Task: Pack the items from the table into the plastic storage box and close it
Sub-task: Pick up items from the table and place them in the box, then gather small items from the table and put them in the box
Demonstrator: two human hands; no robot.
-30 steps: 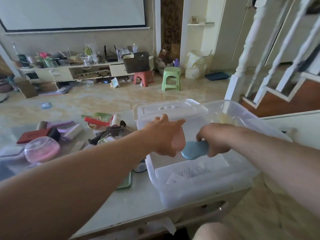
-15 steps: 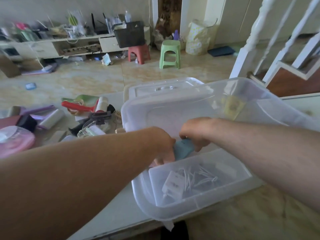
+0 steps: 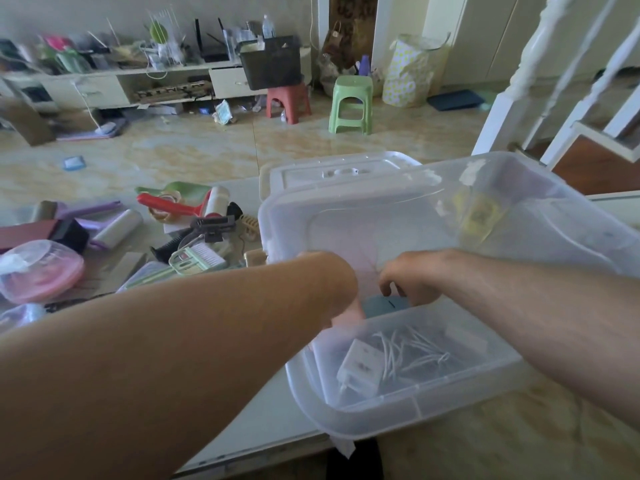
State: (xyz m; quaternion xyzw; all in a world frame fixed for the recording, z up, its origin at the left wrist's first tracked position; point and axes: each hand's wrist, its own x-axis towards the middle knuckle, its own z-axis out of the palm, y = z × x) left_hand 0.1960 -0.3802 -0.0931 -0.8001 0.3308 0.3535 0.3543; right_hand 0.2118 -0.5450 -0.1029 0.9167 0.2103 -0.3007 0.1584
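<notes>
Head cam, only one view here. Both arms reach down into the clear plastic storage box (image 3: 540, 216), which sits at the table (image 3: 249, 420) edge with its near corner hanging over the side. The left hand (image 3: 341, 303) is down inside by the box's left wall; its fingers are hidden behind the wrist and the cloudy plastic, so I can't tell if they're apart or curled. The right hand (image 3: 407, 284) hangs just above a flat blue-grey item (image 3: 384, 304) on the box floor, fingers curled downward toward it, but whether they actually pinch it I can't make out (too blurry).

Near the front of the box there's a white charger with a bundled cable (image 3: 377, 365). Something yellow (image 3: 479, 216) shows through the far wall. The box lid (image 3: 339, 171) lies flat on the table just behind the box.

Still out on the table, left of the box: a red-handled lint roller (image 3: 180, 206), a purple lint roller (image 3: 110, 226), a pink lidded container (image 3: 41, 271), a green brush (image 3: 197, 259) and a black clip (image 3: 211, 226).
</notes>
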